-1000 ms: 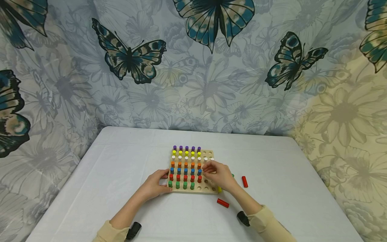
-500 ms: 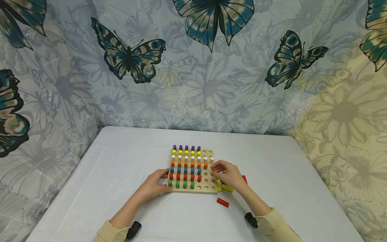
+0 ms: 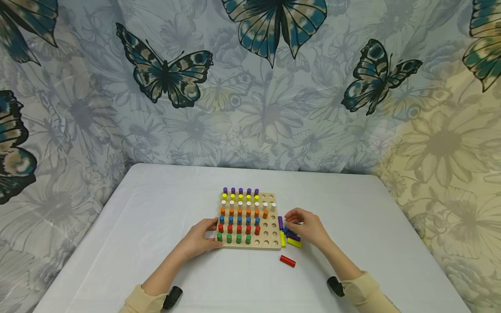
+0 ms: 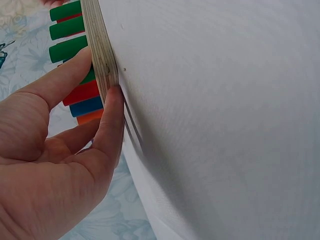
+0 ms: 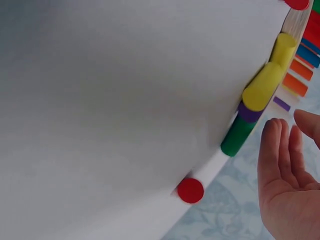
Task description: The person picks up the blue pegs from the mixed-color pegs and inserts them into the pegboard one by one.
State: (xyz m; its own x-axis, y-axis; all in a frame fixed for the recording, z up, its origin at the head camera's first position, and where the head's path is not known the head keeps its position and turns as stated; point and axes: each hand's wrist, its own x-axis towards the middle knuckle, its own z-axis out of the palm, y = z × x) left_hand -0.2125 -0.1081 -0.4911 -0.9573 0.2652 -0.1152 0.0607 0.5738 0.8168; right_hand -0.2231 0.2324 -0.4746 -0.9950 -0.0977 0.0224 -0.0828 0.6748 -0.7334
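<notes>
A wooden pegboard [image 3: 271, 238] lies on the table, holding rows of purple, yellow, white, orange, blue, red and green pegs. My left hand [image 3: 197, 240] grips its left edge; the left wrist view shows the thumb on the peg side and a finger against the board's edge [image 4: 101, 47]. To the right of the board, my right hand [image 3: 309, 227] hovers over a loose pile with purple pegs [image 3: 280, 223] and yellow pegs [image 3: 294, 243]. Its thumb and fingers stand apart in the right wrist view, nothing visible between them. The hand partly hides the pile.
A red peg [image 3: 287, 261] lies nearer the front, apart from the pile. The right wrist view shows a green peg [image 5: 238, 136] in the pile and another red peg [image 5: 190, 190] farther off. A white cloth [image 3: 164, 195] covers the table, with a patterned butterfly backdrop [image 3: 250, 113] behind.
My right hand has moved right, off the board to the loose pegs, uncovering an orange peg standing sixth in its row. My left hand keeps its grip on the edge.
</notes>
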